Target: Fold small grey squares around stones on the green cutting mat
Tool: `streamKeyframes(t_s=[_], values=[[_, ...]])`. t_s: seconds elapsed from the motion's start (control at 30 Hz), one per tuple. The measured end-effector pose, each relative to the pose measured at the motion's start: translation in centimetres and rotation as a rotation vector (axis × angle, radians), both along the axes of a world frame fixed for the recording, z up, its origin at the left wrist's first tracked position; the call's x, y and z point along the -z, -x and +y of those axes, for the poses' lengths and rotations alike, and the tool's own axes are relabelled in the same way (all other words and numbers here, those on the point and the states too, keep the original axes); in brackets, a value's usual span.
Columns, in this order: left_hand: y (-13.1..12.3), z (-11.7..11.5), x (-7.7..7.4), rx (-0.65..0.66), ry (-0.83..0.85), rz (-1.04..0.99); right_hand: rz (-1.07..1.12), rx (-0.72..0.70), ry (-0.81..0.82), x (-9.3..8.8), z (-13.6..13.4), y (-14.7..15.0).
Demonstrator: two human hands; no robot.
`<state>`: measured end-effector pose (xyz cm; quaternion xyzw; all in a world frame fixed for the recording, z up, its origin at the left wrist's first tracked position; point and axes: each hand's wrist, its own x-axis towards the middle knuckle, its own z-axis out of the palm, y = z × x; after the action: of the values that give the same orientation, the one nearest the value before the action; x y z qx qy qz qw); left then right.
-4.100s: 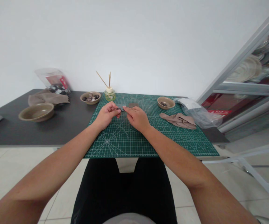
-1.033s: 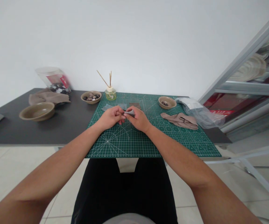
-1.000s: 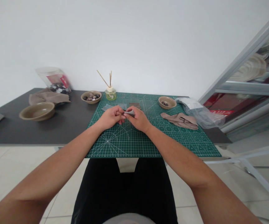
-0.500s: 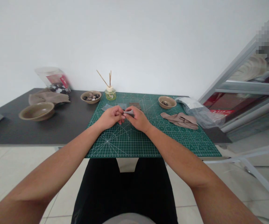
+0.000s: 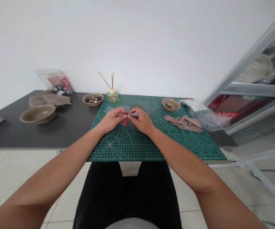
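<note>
Over the middle of the green cutting mat [image 5: 149, 149], my left hand [image 5: 114, 120] and my right hand [image 5: 143, 121] meet fingertip to fingertip. A small folded grey piece, apparently cloth [image 5: 133, 114], is gripped between the thumb and fingers of my right hand. The fingers of my left hand are closed in a pinch at its left end; what exactly they hold is hidden. Just beyond my hands lie a thin bluish translucent sheet [image 5: 125, 108] and a brown square piece [image 5: 137, 107], partly covered by my fingers.
A bowl of dark and brown pieces [image 5: 93, 99] stands left of a reed diffuser [image 5: 113, 95]. Farther left are another bowl [image 5: 37, 114], a brown cloth [image 5: 50, 99] and a clear tub [image 5: 53, 81]. Rightward are a small bowl [image 5: 171, 104], a crumpled cloth [image 5: 184, 122] and a plastic bag [image 5: 204, 114].
My fingers have shifted slightly around the grey piece, and the left thumb and fingers sit closer against it. Everything else on the table stays in place.
</note>
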<state>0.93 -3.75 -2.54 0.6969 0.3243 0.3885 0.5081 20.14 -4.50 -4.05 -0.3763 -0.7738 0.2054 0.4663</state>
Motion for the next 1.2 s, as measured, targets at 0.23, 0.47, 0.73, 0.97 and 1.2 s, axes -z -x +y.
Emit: streamKeyframes(t_s=[0.23, 0.47, 0.73, 0.97, 1.2], values=[[0.0, 0.1, 0.2, -0.085, 0.008, -0.059, -0.003, 0.03, -0.016, 0.0, 0.2, -0.1], [-0.1, 0.1, 0.2, -0.109, -0.019, -0.034, -0.014, 0.057, -0.016, 0.1, 0.4, 0.0], [-0.1, 0.8, 0.8, -0.129, 0.006, -0.078, -0.043, -0.003, -0.029, 0.5, 0.4, 0.1], [0.1, 0.9, 1.0, -0.118, 0.05, -0.044, -0.059, -0.049, 0.052, 0.5, 0.4, 0.0], [0.2, 0.7, 0.8, -0.104, 0.057, 0.019, -0.057, -0.045, 0.127, 0.2, 0.2, -0.1]])
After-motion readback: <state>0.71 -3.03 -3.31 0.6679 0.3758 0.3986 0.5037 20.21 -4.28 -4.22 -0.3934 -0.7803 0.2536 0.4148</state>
